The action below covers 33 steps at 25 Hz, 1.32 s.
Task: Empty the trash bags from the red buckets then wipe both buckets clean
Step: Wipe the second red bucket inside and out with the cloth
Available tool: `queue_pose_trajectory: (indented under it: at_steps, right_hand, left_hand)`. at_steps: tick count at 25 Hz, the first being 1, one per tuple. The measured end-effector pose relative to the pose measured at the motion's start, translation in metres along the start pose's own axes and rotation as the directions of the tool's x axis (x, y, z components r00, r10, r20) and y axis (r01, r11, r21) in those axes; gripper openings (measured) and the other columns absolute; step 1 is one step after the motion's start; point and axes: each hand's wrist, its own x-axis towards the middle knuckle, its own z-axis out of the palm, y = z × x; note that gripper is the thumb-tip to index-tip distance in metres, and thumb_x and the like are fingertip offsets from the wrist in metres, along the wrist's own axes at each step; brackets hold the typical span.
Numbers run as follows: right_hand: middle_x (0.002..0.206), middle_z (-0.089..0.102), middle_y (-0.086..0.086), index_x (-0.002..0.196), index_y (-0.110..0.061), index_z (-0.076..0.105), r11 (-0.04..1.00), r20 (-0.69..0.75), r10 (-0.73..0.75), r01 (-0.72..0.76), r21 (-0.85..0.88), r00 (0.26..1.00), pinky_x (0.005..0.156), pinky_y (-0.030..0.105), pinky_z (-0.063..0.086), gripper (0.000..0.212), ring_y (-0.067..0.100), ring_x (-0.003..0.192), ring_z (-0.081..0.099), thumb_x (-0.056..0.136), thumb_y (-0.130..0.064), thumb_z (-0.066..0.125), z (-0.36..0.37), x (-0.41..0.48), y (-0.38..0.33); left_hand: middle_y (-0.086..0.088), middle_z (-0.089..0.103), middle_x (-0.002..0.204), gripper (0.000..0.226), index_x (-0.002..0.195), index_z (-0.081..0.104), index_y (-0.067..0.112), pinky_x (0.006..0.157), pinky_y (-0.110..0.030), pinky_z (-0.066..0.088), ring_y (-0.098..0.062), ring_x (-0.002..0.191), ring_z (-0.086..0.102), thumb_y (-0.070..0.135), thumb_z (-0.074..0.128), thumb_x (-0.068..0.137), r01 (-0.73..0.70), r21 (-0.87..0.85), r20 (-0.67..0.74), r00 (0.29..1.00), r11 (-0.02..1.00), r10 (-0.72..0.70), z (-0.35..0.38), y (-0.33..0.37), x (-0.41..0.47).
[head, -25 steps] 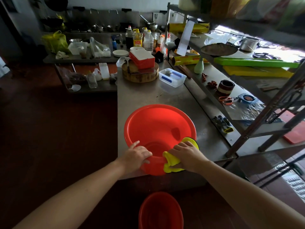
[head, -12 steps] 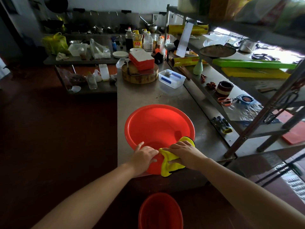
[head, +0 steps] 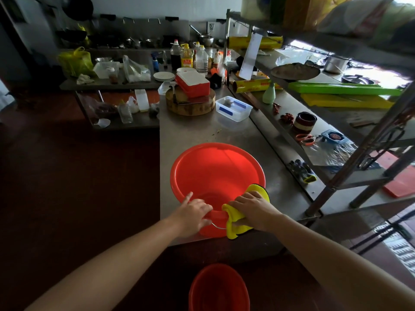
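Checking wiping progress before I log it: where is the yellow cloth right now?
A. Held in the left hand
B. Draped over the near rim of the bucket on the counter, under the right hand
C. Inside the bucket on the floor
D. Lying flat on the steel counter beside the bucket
B: the yellow cloth is folded over the near rim of the red bucket on the counter, pressed by the right hand; the left hand only steadies the rim.

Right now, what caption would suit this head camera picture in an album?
Left hand steadies a red bucket on the steel counter while the right hand wipes its rim with a yellow cloth.
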Motion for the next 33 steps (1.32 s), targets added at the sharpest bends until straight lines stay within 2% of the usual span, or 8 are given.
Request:
queue_pose_trajectory:
  at_steps: [5,9,14,17,22,25,29,33]
  right_hand:
    - [0.143,0.052,-0.008,0.151,-0.029,0.039,0.998,-0.020,0.001,0.000,0.064,1.000,0.110,0.039,0.031,0.081,0.019,0.132,0.048,0.086,-0.076,0.050,0.005,0.004,-0.016]
    - [0.139,0.056,-0.010,0.148,-0.032,0.047,0.993,-0.090,-0.010,0.021,0.119,0.996,0.115,0.033,0.028,0.073,0.016,0.131,0.048,0.087,-0.071,0.053,0.006,-0.016,0.022]
    - [0.138,0.052,-0.015,0.149,-0.038,0.043,0.996,-0.041,0.045,-0.042,0.083,0.998,0.116,0.034,0.023,0.073,0.014,0.134,0.043,0.087,-0.075,0.049,0.002,-0.011,0.021]
    - [0.140,0.052,-0.011,0.150,-0.034,0.040,0.997,-0.018,0.046,-0.045,0.055,0.999,0.112,0.038,0.029,0.074,0.018,0.132,0.044,0.088,-0.073,0.049,-0.003,0.000,-0.001]
    - [0.141,0.053,-0.008,0.151,-0.030,0.040,0.992,-0.032,0.030,-0.026,0.127,0.999,0.111,0.039,0.031,0.076,0.019,0.132,0.047,0.088,-0.072,0.051,0.003,0.003,-0.017]
    - [0.139,0.056,-0.008,0.148,-0.031,0.047,0.986,-0.076,0.020,-0.007,0.169,0.997,0.115,0.036,0.029,0.073,0.018,0.132,0.048,0.086,-0.068,0.057,0.005,-0.010,0.012]
    - [0.141,0.053,-0.013,0.148,-0.038,0.044,0.991,-0.053,0.062,-0.055,0.122,0.997,0.118,0.032,0.022,0.073,0.013,0.137,0.043,0.085,-0.072,0.055,0.004,-0.016,0.038]
    - [0.140,0.051,-0.016,0.149,-0.042,0.040,0.993,0.002,0.066,-0.066,0.100,0.998,0.118,0.035,0.023,0.073,0.012,0.136,0.041,0.084,-0.073,0.054,0.002,-0.008,0.033]
  left_hand:
    - [0.007,0.059,0.131,0.041,0.137,0.051,0.023,0.119,-0.048,-0.010,-0.013,0.135,0.042,0.041,0.052,0.100,-0.001,-0.062,-0.130,0.991,0.998,-0.008,0.018,0.019,0.010]
    - [0.011,0.054,0.139,0.039,0.139,0.049,0.030,0.120,-0.051,-0.013,-0.014,0.147,0.026,0.037,0.052,0.101,0.021,-0.081,-0.006,1.000,0.996,-0.021,-0.006,-0.018,0.004]
    - [0.007,0.044,0.151,0.052,0.146,0.042,0.026,0.122,-0.057,-0.008,-0.017,0.152,0.015,0.050,0.047,0.100,0.025,0.101,0.062,0.998,0.995,-0.032,-0.027,-0.019,0.005]
    - [0.002,0.049,0.146,0.056,0.146,0.041,0.018,0.123,-0.053,-0.005,-0.016,0.147,0.028,0.051,0.045,0.100,-0.029,0.047,0.021,0.999,0.998,0.028,-0.009,0.017,0.013]
    - [0.003,0.063,0.122,0.040,0.134,0.051,0.019,0.124,-0.046,0.003,-0.013,0.126,0.052,0.043,0.046,0.103,-0.017,-0.012,-0.095,0.995,1.000,0.016,0.002,0.024,0.013]
    - [0.010,0.064,0.122,0.030,0.129,0.056,0.024,0.124,-0.048,-0.002,-0.010,0.131,0.047,0.034,0.051,0.101,-0.013,-0.032,-0.066,0.998,0.999,0.011,-0.009,0.000,0.008]
    - [0.011,0.051,0.145,0.040,0.140,0.050,0.028,0.123,-0.054,-0.002,-0.013,0.149,0.023,0.040,0.046,0.103,0.079,0.009,-0.025,0.997,0.997,-0.079,-0.025,-0.022,0.004]
    - [0.007,0.045,0.150,0.051,0.145,0.044,0.029,0.122,-0.059,0.000,-0.019,0.151,0.017,0.053,0.045,0.100,0.082,0.045,0.032,0.996,0.996,-0.084,-0.025,-0.018,0.005]
